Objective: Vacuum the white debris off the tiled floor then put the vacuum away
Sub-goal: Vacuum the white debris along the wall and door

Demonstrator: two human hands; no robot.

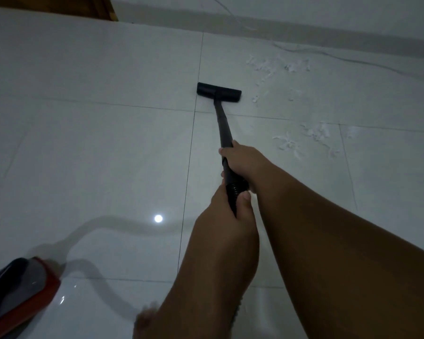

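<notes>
A black vacuum wand [222, 123] runs from my hands to its flat floor head [219, 92], which rests on the white tiled floor [96, 148]. My right hand [242, 161] grips the wand higher up, and my left hand [227, 211] grips the ribbed hose end just below it. White debris [277, 66] lies scattered to the right of the head near the wall. A second patch of debris [306, 139] lies to the right of my hands. The red and black vacuum body [20, 294] sits at the bottom left.
A thin cable [353, 60] trails along the floor by the far wall's skirting [304, 24]. A brown wooden piece of furniture [93, 6] stands at the top left. A foot [148, 321] shows at the bottom edge.
</notes>
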